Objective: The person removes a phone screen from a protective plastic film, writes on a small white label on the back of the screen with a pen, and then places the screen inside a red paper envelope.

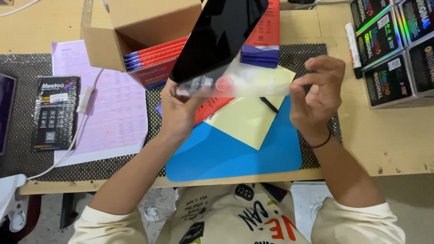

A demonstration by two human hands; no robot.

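I note the left hand (178, 108) gripping a black glass panel (217, 38), long axis rising up-right above the blue mat (235, 153); the right hand (316, 97) pinches its clear film (253, 81).

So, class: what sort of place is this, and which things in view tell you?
Probably a packing bench for phone screens: an open cardboard box of flat red packets, stacked black retail boxes, and a black screen panel in the left hand.

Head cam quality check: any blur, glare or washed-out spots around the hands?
Head view: lighting even and soft, shadows faint; the clear plastic sleeve between left hand and right hand is smeared and hazy with glare; the black panel reads as flat black; holographic boxes show rainbow sheen.
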